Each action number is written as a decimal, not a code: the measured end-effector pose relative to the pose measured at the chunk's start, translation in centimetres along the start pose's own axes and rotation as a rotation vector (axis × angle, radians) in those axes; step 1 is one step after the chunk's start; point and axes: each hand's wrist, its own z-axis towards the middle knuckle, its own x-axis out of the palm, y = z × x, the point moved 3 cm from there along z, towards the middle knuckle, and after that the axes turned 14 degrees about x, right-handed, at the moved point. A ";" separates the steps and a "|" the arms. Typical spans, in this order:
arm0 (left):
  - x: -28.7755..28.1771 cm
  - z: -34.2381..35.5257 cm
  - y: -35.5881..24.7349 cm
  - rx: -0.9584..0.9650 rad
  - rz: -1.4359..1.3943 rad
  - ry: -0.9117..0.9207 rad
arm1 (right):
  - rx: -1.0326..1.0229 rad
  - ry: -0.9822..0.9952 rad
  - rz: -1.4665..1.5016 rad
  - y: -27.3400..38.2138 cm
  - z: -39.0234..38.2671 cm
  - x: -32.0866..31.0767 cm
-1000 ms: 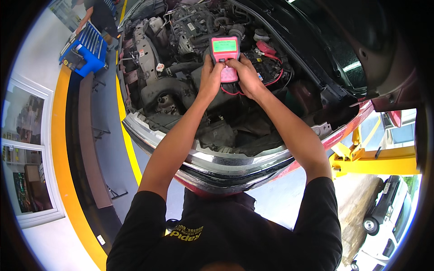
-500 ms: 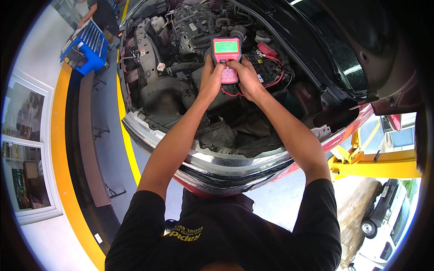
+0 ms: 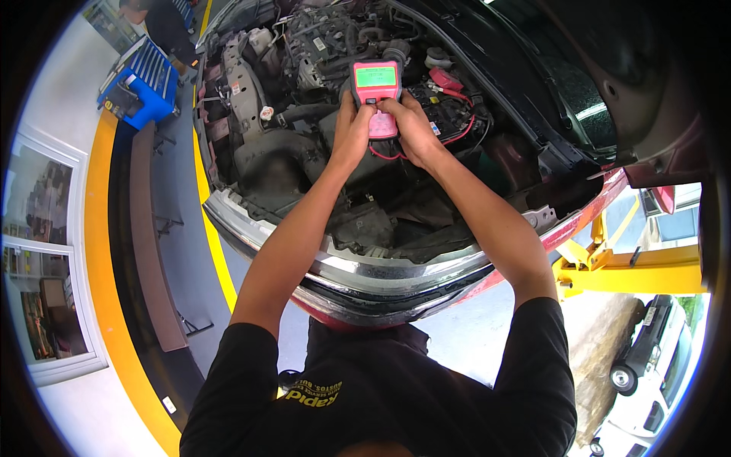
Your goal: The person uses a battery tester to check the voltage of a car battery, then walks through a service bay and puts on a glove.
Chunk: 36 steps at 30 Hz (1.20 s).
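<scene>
Above the open engine bay [image 3: 304,152] I hold a red and grey battery tester [image 3: 383,126] with a lit green screen. My left hand [image 3: 352,133] wraps its left side, thumb on the front by the buttons. My right hand [image 3: 415,129] grips the right side, with its thumb over the keypad. The fingers behind the tester are hidden. A red cable [image 3: 462,139] runs from below the tester toward the car battery [image 3: 451,114]. On the battery sits a red clamp [image 3: 445,79].
The car's front bumper [image 3: 365,293] lies between me and the engine. At the left stand a blue tool cart [image 3: 152,87] and a long brown bench [image 3: 146,228]; a person [image 3: 169,30] is behind the cart. A yellow lift arm [image 3: 632,273] and a white vehicle [image 3: 647,381] are at right.
The tester and both hands sit slightly further left and up in the picture, with the whole view shifted a little. The person by the blue cart has leaned over. My grip looks the same.
</scene>
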 end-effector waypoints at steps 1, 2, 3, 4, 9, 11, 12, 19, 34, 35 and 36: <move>0.1 0.0 -0.1 0.000 -0.005 -0.003 | 0.000 -0.007 -0.003 -0.1 0.1 -0.1; 0.2 0.0 -0.2 -0.001 -0.011 -0.006 | 0.000 -0.014 -0.005 -0.2 0.2 -0.2; 0.2 0.1 -0.3 0.000 -0.014 -0.011 | 0.000 -0.019 -0.008 -0.1 0.3 -0.1; 0.2 0.0 -0.3 0.011 -0.011 -0.019 | 0.003 -0.013 0.000 0.0 0.2 -0.1; 0.2 -0.1 -0.4 -0.023 0.009 -0.018 | 0.014 0.005 0.019 0.3 -0.2 0.2; 0.0 0.0 0.0 -0.019 0.018 -0.012 | 0.018 0.000 0.020 0.3 -0.3 0.2; 0.0 0.0 0.1 -0.017 0.021 -0.009 | 0.019 -0.003 0.020 0.3 -0.3 0.1; 0.3 -0.1 -0.1 -0.024 -0.042 -0.028 | 0.005 0.021 -0.018 0.2 -0.1 -0.1; -0.3 0.1 0.7 -0.066 -0.142 -0.059 | 0.031 0.118 0.014 0.7 -0.6 0.1; -0.3 0.1 0.7 -0.064 -0.179 -0.065 | 0.023 0.140 0.017 0.6 -0.5 0.0; -0.4 0.1 0.7 -0.061 -0.218 -0.070 | 0.014 0.161 0.018 0.7 -0.5 0.0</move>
